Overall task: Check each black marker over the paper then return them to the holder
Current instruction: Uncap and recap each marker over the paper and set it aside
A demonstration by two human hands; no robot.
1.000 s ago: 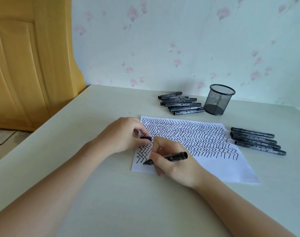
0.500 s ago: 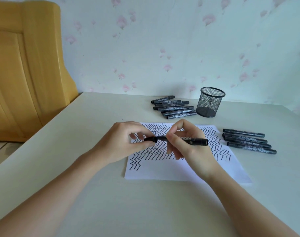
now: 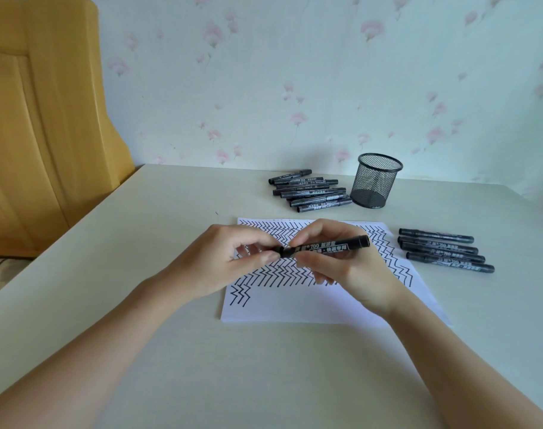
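Two bare forearms enter from bottom edge, no sleeves visible up to frame border. Left hand (image 3: 230, 261) and right hand (image 3: 341, 267): no rings, no watch, no bracelets, no gloves. Fingernails short, unpainted. Wrists bare behind grip.

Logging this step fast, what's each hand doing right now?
Left hand: closed, pinching the cap end of the marker.
Right hand: closed, holding that marker's barrel above the paper.

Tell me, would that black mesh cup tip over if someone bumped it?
Probably fairly easily: the mesh pen holder looks empty, so likely light, and it stands taller than its base is wide. Its thin wire mesh would likely feel stiff. On its side, its round shape may let it roll across the table.
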